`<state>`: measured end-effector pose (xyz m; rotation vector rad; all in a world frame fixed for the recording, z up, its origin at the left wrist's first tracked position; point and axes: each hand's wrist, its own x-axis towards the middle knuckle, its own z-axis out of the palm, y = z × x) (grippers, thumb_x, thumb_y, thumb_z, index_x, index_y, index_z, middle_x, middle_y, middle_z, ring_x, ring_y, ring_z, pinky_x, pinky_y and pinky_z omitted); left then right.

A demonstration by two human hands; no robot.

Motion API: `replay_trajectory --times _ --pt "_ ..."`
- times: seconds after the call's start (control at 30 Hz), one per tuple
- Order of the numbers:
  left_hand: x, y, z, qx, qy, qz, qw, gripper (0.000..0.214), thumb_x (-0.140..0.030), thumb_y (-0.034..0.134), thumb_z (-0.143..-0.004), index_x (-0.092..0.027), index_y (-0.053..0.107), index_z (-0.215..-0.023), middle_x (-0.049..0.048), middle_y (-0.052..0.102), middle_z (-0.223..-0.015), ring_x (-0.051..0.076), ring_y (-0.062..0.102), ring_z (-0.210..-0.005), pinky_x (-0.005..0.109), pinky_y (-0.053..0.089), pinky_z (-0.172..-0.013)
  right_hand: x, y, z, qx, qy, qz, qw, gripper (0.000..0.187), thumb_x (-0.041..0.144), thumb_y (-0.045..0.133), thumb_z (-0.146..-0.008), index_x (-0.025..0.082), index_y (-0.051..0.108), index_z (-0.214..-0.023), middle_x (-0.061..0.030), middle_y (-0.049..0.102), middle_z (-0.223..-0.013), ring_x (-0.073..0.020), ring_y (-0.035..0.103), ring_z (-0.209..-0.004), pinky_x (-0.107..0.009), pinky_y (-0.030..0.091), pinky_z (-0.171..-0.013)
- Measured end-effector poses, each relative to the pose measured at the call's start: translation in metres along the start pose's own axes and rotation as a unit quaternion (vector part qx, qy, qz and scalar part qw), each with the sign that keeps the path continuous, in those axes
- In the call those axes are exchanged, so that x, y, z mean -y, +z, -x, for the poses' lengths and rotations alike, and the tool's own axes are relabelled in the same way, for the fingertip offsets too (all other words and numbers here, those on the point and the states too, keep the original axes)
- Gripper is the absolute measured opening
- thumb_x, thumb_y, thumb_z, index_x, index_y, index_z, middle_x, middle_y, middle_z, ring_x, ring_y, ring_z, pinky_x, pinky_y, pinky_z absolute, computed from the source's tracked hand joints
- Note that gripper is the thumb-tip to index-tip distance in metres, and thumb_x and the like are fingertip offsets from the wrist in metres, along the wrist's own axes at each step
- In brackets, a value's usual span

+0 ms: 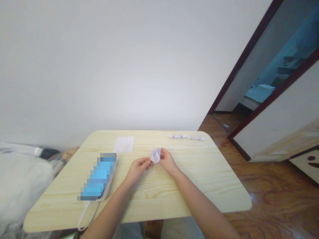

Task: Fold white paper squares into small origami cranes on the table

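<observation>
A small folded piece of white paper (155,156) is held up over the middle of the table, with creased flaps facing me. My left hand (139,167) pinches its lower left edge between thumb and fingers. On the other side, my right hand (168,161) grips the right edge, its fingertips partly hidden behind the paper. Near the far right edge of the table lies a row of several small folded paper pieces (186,136). A flat white sheet (124,144) with faint lines of writing rests at the back left.
The pale wooden table (211,186) stands against a white wall (149,66). A phone (98,177) with a blurred-out screen and a white cable (83,215) lies on the left. White bedding (22,186) is beside the table. An open doorway (249,76) is at right.
</observation>
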<state>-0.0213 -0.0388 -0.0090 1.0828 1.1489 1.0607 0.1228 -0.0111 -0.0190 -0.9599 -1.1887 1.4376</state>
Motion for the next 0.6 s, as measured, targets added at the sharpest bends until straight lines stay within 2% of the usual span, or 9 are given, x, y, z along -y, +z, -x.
replay_trajectory --times 0.2,0.3,0.4,0.53,0.6 --pt "0.007 -0.001 -0.001 -0.046 0.056 -0.054 0.996 0.016 -0.031 0.067 -0.063 -0.018 0.072 -0.072 0.0031 0.068 -0.062 0.017 0.057 -0.058 0.025 0.04 -0.06 -0.001 0.0 -0.002 -0.003 -0.006 0.005 1.0 0.036 0.023 0.075 -0.048 0.018 0.055 -0.077 -0.0019 0.067 -0.078 -0.018 0.063 -0.073 -0.032 0.05 -0.072" --pt "0.007 -0.002 -0.001 -0.05 0.072 -0.07 0.994 0.015 -0.032 0.065 -0.065 -0.018 0.071 -0.068 0.0033 0.067 -0.062 0.017 0.056 -0.058 0.024 0.04 -0.06 -0.002 0.001 -0.002 -0.01 0.011 -0.013 1.0 0.037 0.021 0.074 -0.049 0.019 0.053 -0.079 -0.0007 0.067 -0.075 -0.0178 0.063 -0.071 -0.032 0.05 -0.069" --pt "0.004 -0.002 -0.001 -0.037 0.059 -0.052 0.996 0.019 -0.034 0.064 -0.066 -0.016 0.068 -0.067 0.0035 0.065 -0.058 0.016 0.054 -0.055 0.024 0.039 -0.055 0.0 0.002 0.0 -0.013 0.023 -0.033 0.999 0.04 0.02 0.071 -0.052 0.02 0.049 -0.085 0.0018 0.065 -0.07 -0.0159 0.063 -0.064 -0.029 0.049 -0.063" --pt "-0.003 0.001 0.0 0.001 0.045 0.029 0.999 0.025 -0.033 0.068 -0.062 -0.017 0.065 -0.082 0.0034 0.067 -0.072 0.017 0.057 -0.062 0.024 0.04 -0.054 0.007 0.004 0.003 -0.041 0.013 -0.053 0.998 0.05 0.019 0.065 -0.059 0.022 0.041 -0.103 0.0059 0.063 -0.063 -0.0111 0.058 -0.053 -0.022 0.044 -0.053" --pt "-0.005 0.004 0.001 0.015 0.044 0.074 0.996 0.04 -0.029 0.072 -0.057 -0.021 0.06 -0.095 0.0022 0.067 -0.086 0.019 0.059 -0.071 0.025 0.043 -0.056 0.011 0.004 0.003 -0.057 0.007 -0.06 0.997 0.058 0.019 0.061 -0.063 0.022 0.033 -0.114 0.0088 0.06 -0.057 -0.0088 0.054 -0.045 -0.019 0.041 -0.047"
